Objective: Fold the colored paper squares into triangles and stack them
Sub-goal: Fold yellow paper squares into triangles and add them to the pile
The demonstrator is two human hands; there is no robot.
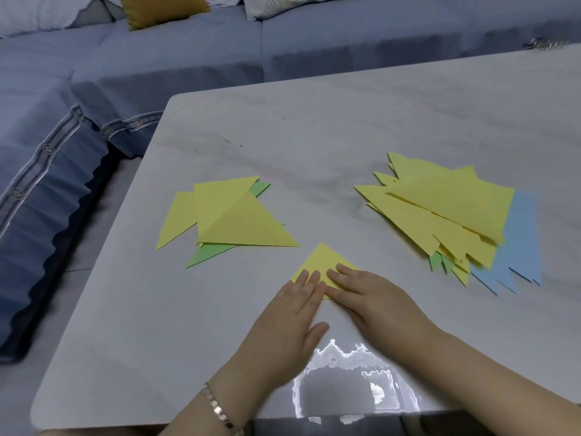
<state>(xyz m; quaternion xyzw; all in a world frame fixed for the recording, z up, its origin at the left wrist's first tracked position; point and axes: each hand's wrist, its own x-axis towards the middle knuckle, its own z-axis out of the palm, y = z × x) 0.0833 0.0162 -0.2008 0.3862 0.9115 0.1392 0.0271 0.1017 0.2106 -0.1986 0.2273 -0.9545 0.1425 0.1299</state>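
While the left hand (292, 313) and the right hand (374, 297) lie side by side, fingers straight and flat, they press down on a yellow paper sheet (320, 261) whose pointed corner pokes out past the fingertips, near the front edge of the pale marble table (314, 136). Beyond that sheet to its left lies a loose stack of folded yellow and green triangles (235, 221); beyond it to its right spreads a larger fanned pile of yellow, green and blue paper (440, 209). Nearer than the sheet a gold bracelet (220, 410) circles the left wrist, and far past it runs a blue sofa (188, 58).
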